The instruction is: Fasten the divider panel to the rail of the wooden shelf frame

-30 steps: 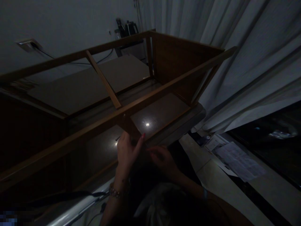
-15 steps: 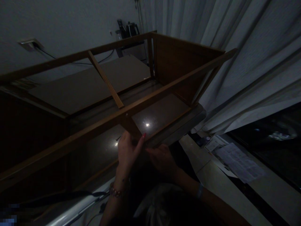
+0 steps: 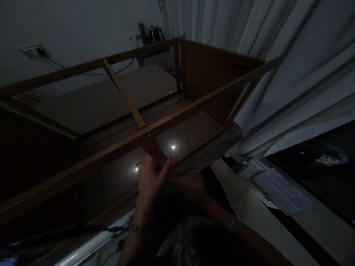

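Note:
A wooden cabinet frame (image 3: pixel 177 114) with an uncovered top fills the middle of the dim view. My left hand (image 3: pixel 149 175) is wrapped round a short wooden upright (image 3: pixel 155 149) below the front rail, its thumb lying along the right side. Just right of it, my right hand (image 3: pixel 192 186) is closed low at the foot of that upright. Deep shadow covers its fingertips, so whatever they pinch cannot be made out.
A crossbar (image 3: pixel 124 96) spans the frame's top. Behind stand a dark kettle (image 3: pixel 155 35) and a wall socket (image 3: pixel 31 51) with a cable. A curtain (image 3: pixel 277 74) hangs at right, above papers (image 3: pixel 280 188). A shiny metal tube (image 3: pixel 91 244) lies lower left.
My right hand has shifted very slightly, its fingers tucked a little further into the shadow by the upright. My left hand keeps its grip, and the frame stays in place.

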`<act>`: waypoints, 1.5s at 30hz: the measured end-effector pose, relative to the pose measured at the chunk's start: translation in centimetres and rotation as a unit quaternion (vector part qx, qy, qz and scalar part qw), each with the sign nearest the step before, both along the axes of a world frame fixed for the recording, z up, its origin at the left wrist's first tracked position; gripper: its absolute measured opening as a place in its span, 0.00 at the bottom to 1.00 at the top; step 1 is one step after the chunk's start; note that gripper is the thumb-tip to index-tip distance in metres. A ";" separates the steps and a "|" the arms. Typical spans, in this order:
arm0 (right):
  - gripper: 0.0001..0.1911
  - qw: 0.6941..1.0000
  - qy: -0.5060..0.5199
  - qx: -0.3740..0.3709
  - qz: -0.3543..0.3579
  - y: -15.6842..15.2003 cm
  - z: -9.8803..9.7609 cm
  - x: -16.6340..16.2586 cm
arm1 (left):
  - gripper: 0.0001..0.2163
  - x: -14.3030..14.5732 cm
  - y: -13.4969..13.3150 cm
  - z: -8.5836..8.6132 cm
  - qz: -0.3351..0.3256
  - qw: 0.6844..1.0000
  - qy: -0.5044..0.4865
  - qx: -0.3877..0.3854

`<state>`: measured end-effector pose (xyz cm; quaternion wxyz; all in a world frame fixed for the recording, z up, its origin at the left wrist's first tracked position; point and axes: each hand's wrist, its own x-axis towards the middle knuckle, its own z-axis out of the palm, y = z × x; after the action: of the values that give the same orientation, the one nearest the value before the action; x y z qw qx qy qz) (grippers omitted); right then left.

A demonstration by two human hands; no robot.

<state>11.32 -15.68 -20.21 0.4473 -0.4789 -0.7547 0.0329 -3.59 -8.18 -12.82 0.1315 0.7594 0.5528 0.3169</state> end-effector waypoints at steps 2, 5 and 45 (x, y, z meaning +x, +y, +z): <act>0.15 0.999 -0.042 0.000 0.010 0.1 0.0 0.2 | 0.14 0.0 0.0 0.0 0.003 1.000 0.001 0.006; 0.15 0.995 -0.089 -0.006 0.032 0.3 -0.1 0.3 | 0.14 0.1 -0.1 -0.1 0.010 1.000 -0.003 0.008; 0.13 0.996 0.085 -0.023 0.023 -0.3 -0.5 0.5 | 0.16 0.1 0.1 -0.2 0.006 1.000 -0.016 0.000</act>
<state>11.82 -16.03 -20.66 0.4977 -0.4667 -0.7241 0.1007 -3.51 -8.13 -13.03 0.1384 0.7507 0.5556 0.3295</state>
